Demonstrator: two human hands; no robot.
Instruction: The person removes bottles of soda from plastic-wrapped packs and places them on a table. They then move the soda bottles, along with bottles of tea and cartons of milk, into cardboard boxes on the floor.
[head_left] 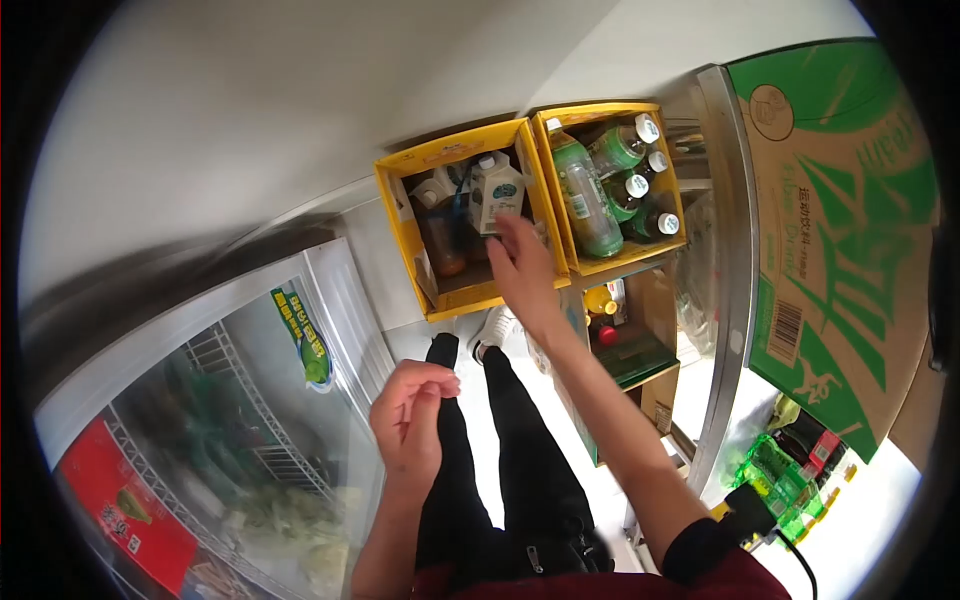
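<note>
My right hand (pixel 525 268) reaches down over a yellow cardboard box (pixel 480 300), thumb and fingers apart. Its fingertips overlap the lower end of a white drink carton (pixel 495 195) that stands in the box with its cap up. Beside that carton lie another white carton (pixel 432 190) and a bottle with brownish contents (pixel 443 245), partly in shadow. My left hand (pixel 408 415) hangs in front of my legs with its fingers loosely bent, the thumb away from them and nothing between.
To the right, a second yellow box (pixel 605 262) holds several green bottles (pixel 590 200) with white caps. Below it a brown box (pixel 645 345) contains yellow and red-capped bottles. A glass-door fridge (pixel 345 300) is at left. A large green-printed carton (pixel 830 230) rests by a metal post (pixel 735 200).
</note>
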